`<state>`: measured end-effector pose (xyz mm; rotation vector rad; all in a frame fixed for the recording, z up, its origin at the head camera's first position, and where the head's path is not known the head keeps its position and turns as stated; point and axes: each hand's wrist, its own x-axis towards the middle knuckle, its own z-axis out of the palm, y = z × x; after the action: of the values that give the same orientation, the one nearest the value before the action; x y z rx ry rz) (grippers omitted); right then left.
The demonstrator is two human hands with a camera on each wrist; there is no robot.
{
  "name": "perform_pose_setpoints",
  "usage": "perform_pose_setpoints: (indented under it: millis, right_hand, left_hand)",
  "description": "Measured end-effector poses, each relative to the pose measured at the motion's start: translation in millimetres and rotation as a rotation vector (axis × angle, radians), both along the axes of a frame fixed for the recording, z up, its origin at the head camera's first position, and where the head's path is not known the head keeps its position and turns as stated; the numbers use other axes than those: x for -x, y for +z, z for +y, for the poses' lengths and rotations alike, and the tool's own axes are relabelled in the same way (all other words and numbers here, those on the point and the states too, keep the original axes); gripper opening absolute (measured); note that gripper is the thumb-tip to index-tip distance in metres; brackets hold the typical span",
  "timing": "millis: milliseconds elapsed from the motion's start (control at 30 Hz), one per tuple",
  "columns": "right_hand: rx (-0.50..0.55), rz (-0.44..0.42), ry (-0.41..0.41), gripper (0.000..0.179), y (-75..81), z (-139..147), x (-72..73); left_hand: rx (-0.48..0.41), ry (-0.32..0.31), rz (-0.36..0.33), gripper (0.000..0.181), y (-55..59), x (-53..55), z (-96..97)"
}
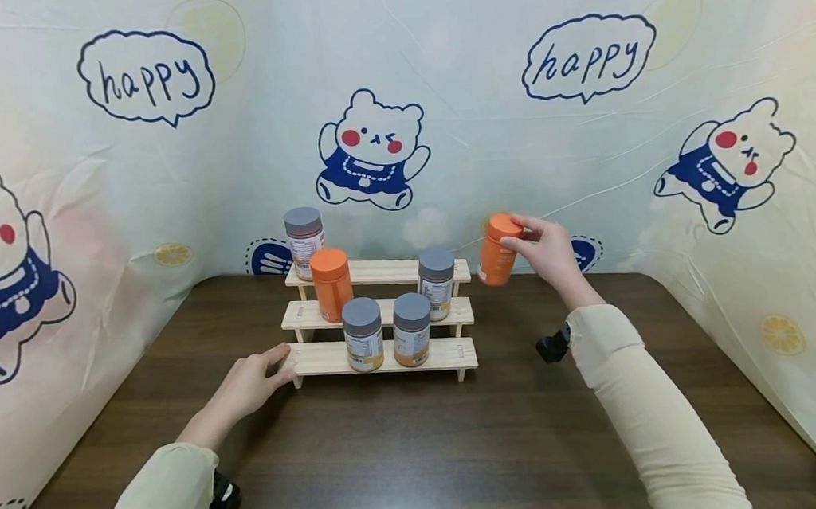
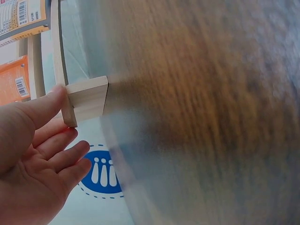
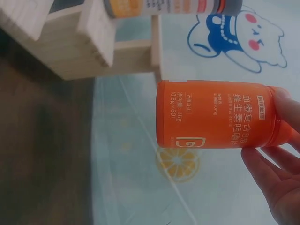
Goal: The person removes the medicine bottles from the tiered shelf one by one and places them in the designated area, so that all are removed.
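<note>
My right hand (image 1: pixel 548 253) grips an orange bottle (image 1: pixel 497 257) by its cap, in the air just right of the wooden three-step rack (image 1: pixel 416 355). In the right wrist view the bottle (image 3: pixel 211 115) shows white print, and its base points toward the rack. My left hand (image 1: pixel 249 385) pinches the left end of the lowest step between thumb and finger, as the left wrist view shows at the step's end (image 2: pixel 68 110). On the rack stand a second orange bottle (image 1: pixel 332 286) and several grey-capped jars (image 1: pixel 363 339), two of them on the lowest step.
One grey-capped jar (image 1: pixel 305 243) stands at the top step's left end, another (image 1: pixel 437 284) on the right of the middle step. The rack rests on a dark wooden table (image 1: pixel 410 462). A printed cloth (image 1: pixel 473 161) hangs behind and along both sides.
</note>
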<state>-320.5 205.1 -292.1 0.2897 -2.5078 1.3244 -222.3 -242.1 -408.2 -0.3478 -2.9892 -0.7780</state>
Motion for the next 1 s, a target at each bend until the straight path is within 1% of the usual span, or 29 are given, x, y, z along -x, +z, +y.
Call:
perform_pose_setpoints:
  millis: [200,433,733,867,1000]
  right_hand:
    - [-0.005,-0.001,-0.012,0.054,-15.7,11,-0.7]
    - [-0.007,-0.027,-0.007,0.053,-41.9,23,-0.3]
    - [-0.068,-0.041,-0.053,0.053,-75.2,29,4.0]
    - [-0.071,-0.057,-0.053,0.053,-85.5,30,4.9]
    - [-0.064,-0.078,-0.050,0.053,-91.7,30,5.3]
  left_hand:
    - [0.005,0.001,0.000,0.053,0.1,0.5,-0.7]
    - [0.004,0.003,0.008,0.052,3.2,-1.7,1.7]
    - [0.010,0.001,0.001,0.051,2.6,-0.2,0.4]
    - [0.013,0.006,0.005,0.052,2.8,-0.6,1.2]
    - [0.010,0.018,-0.009,0.052,2.8,-0.6,2.9]
